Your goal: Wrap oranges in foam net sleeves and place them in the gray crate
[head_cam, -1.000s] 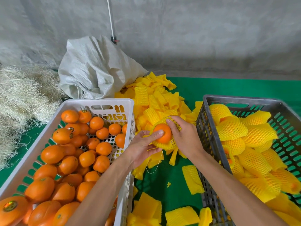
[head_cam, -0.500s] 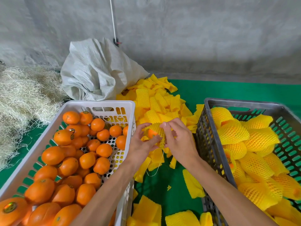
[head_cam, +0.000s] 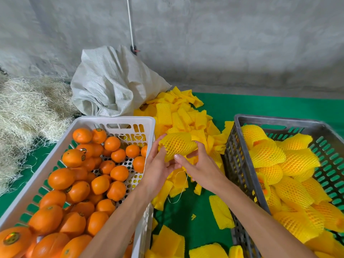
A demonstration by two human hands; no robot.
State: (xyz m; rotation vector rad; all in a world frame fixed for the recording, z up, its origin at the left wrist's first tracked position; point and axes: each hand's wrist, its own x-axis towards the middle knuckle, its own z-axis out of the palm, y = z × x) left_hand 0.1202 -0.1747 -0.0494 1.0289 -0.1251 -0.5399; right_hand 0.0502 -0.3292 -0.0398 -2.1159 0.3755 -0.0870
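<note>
Both hands, left hand (head_cam: 160, 164) and right hand (head_cam: 195, 164), grasp a fully sleeved orange (head_cam: 176, 145) between the crates, not yet in the gray crate (head_cam: 240, 164) at right, which holds many wrapped fruits, while the white crate (head_cam: 119, 121) stays well stocked.

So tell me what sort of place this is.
Probably a small fruit-packing area, set up on a green mat against a bare concrete wall: a white crate of loose oranges, a pile of yellow foam net sleeves, a gray crate of wrapped fruit.

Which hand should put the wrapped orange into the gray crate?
Probably the right hand: it already holds the wrapped orange and is nearer the gray crate than the left hand.
</note>
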